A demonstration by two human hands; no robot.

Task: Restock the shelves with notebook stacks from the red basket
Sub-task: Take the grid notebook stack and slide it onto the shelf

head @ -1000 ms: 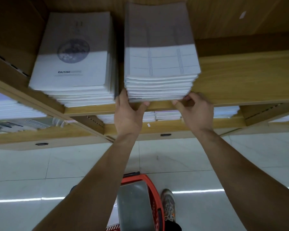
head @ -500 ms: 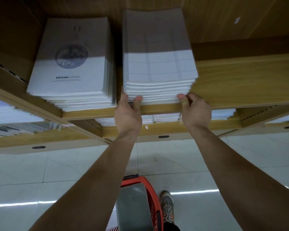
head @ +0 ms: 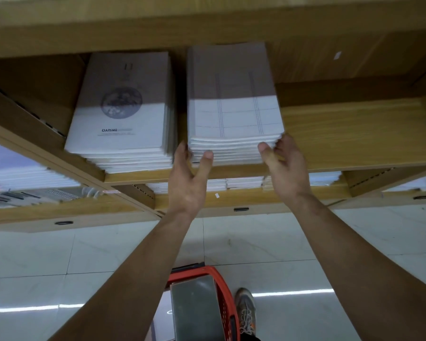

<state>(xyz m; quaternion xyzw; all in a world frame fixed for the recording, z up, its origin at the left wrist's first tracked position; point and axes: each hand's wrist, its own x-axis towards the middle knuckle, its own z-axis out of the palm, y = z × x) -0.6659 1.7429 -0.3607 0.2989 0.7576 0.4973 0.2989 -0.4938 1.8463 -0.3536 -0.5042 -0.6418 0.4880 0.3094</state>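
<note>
A stack of white ruled notebooks (head: pixel 234 114) lies on the wooden shelf (head: pixel 354 134), beside a second stack with a round print and the word DARING (head: pixel 123 114). My left hand (head: pixel 187 183) is at the ruled stack's front left corner, thumb pressed on the front edge and fingers straight along the left side. My right hand (head: pixel 285 173), slightly blurred, touches the front right corner with thumb and fingertips. The red basket (head: pixel 225 299) stands on the floor below, with a grey-topped stack (head: pixel 194 308) inside.
The shelf board right of the ruled stack is bare wood. A lower shelf holds more white notebooks (head: pixel 241 182). Another shelf unit with stationery (head: pixel 35 193) runs off to the left. My shoe (head: pixel 245 308) stands next to the basket on the pale tiled floor.
The ruled stack has slid deeper onto the shelf. Both hands moved from under its front edge to its front corners, and the view tilted upward.
</note>
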